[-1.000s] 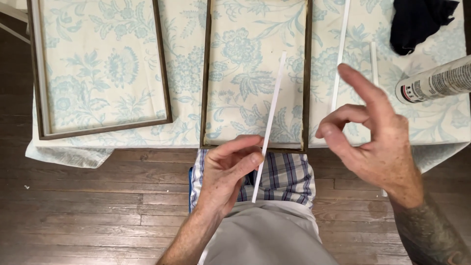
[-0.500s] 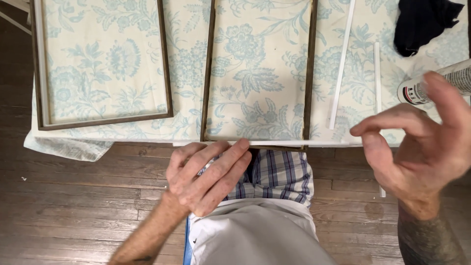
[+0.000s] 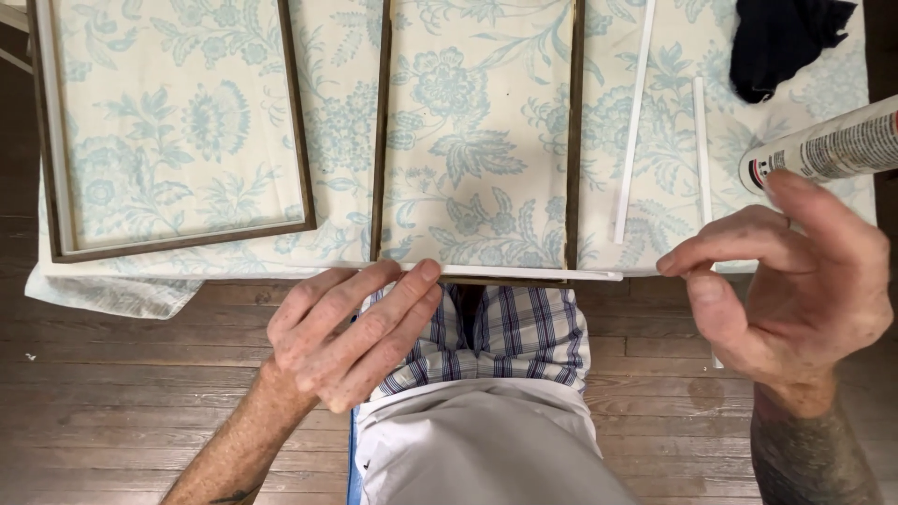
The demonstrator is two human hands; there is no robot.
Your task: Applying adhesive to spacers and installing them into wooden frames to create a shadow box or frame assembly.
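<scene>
White trim strip [image 3: 524,272] lies on the table's near edge, left hand's [image 3: 351,327] fingers flat on it; right hand [image 3: 786,281], pinched together beside its end, could nudge it off.

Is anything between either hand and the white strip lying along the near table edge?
Nothing visible. The left hand has its fingertips on the white strip at its left end. The right hand has its thumb and forefinger at the right end, with no object between.
</scene>
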